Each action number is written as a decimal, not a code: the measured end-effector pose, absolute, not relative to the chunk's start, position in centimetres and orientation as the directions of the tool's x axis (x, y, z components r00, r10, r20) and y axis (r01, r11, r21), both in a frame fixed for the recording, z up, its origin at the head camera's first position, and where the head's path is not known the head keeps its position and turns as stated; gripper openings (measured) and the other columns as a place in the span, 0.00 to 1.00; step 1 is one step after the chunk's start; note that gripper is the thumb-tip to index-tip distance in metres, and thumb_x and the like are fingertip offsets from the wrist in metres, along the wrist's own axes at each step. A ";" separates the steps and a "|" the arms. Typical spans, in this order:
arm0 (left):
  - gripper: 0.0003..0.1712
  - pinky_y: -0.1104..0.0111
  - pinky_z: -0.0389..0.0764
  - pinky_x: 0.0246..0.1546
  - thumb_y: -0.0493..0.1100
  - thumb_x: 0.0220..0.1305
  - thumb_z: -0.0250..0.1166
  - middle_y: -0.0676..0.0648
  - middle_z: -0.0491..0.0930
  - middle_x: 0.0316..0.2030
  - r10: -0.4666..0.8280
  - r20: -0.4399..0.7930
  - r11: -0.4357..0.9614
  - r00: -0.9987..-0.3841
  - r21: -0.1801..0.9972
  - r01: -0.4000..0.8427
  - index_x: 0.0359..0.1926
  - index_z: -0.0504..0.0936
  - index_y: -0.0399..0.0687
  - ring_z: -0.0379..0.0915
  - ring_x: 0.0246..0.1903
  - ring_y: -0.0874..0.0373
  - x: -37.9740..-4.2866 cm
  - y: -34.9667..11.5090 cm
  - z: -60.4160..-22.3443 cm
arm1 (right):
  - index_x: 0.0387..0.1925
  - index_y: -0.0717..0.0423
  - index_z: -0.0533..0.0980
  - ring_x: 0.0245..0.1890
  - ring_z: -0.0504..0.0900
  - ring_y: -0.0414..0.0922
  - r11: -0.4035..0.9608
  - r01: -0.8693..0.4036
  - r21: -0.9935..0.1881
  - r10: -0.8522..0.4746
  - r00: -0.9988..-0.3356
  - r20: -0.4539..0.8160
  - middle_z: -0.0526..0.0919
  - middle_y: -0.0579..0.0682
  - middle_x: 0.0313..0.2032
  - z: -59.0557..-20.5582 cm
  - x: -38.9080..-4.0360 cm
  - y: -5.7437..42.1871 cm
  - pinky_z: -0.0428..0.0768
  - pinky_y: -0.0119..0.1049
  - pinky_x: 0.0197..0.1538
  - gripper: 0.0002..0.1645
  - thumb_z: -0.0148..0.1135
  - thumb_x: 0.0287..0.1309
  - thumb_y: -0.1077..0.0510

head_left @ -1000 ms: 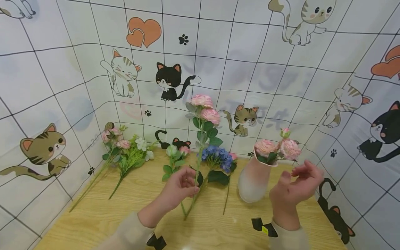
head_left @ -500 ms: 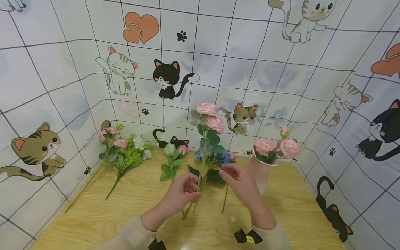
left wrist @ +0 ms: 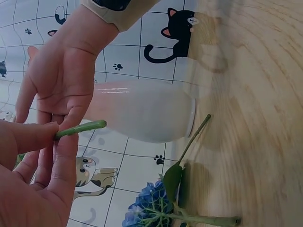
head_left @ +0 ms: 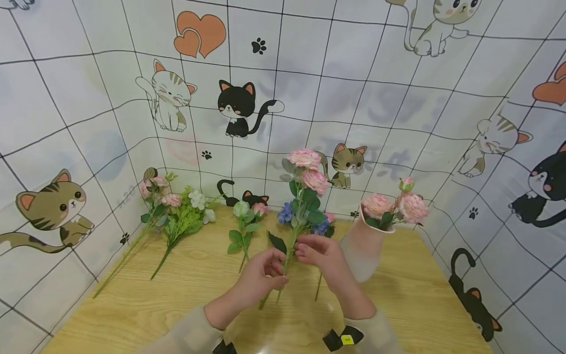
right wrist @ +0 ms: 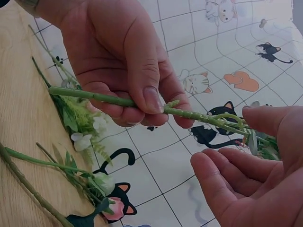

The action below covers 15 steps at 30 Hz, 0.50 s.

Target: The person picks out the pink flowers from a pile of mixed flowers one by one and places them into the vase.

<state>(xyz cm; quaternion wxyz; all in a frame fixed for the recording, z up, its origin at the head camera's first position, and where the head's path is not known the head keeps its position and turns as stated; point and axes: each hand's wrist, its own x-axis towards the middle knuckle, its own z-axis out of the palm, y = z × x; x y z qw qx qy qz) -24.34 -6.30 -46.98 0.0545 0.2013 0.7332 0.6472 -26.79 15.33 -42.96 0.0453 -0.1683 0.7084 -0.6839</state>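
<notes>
To the left of the glossy, round-bellied vase (head_left: pixel 362 248), pink at its neck and fading to white below, the left hand (head_left: pixel 262 274) pinches the smooth green stem of a tall artificial flower spray (head_left: pixel 306 202) between thumb and fingers. Its ruffled, layered pink blooms point up above flat green leaves. The right hand (head_left: pixel 325 256), nearer the vase, curves loosely around the upper stem, thumb and fingertips apart.

Left of the vase, behind the held spray, a clustered blue-petalled hydrangea (left wrist: pixel 149 203) lies on the pale, wood-grained table (head_left: pixel 424 300). Farther left lie a slender sprig with a pale-green rounded bud (head_left: pixel 241 210) and a feathery green bunch with white blossoms (head_left: pixel 187 216).
</notes>
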 end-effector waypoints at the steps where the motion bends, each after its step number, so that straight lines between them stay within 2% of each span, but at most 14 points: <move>1: 0.21 0.70 0.87 0.35 0.29 0.65 0.71 0.42 0.79 0.40 0.368 0.182 0.083 -0.912 0.970 0.228 0.57 0.76 0.34 0.81 0.35 0.59 -24.3 -6.2 -47.0 | 0.61 0.83 0.73 0.41 0.91 0.37 0.004 -0.171 -0.985 -0.292 -0.943 0.162 0.90 0.51 0.44 -43.1 -26.8 15.2 0.89 0.33 0.50 0.23 0.60 0.75 0.66; 4: 0.21 0.70 0.87 0.34 0.29 0.65 0.71 0.42 0.80 0.39 0.382 0.179 0.078 -0.907 0.971 0.225 0.57 0.77 0.34 0.82 0.34 0.60 -24.2 -6.1 -47.3 | 0.60 0.83 0.74 0.39 0.91 0.36 -0.009 -0.165 -0.986 -0.273 -0.948 0.161 0.89 0.44 0.40 -43.3 -26.9 14.8 0.89 0.33 0.49 0.21 0.60 0.74 0.67; 11: 0.21 0.69 0.88 0.35 0.30 0.66 0.71 0.44 0.79 0.39 0.405 0.155 0.061 -0.901 0.979 0.196 0.58 0.78 0.35 0.82 0.33 0.60 -24.0 -5.8 -47.7 | 0.55 0.86 0.74 0.37 0.90 0.37 -0.041 -0.191 -0.981 -0.244 -0.950 0.195 0.89 0.42 0.37 -43.7 -26.9 14.6 0.90 0.36 0.47 0.20 0.60 0.73 0.68; 15: 0.20 0.70 0.87 0.34 0.30 0.66 0.71 0.42 0.80 0.39 0.407 0.152 0.074 -0.901 0.977 0.198 0.57 0.78 0.36 0.81 0.34 0.59 -23.8 -5.6 -47.6 | 0.49 0.82 0.77 0.38 0.90 0.37 -0.052 -0.187 -0.981 -0.248 -0.949 0.195 0.89 0.40 0.37 -43.8 -27.0 14.7 0.90 0.36 0.47 0.15 0.61 0.73 0.68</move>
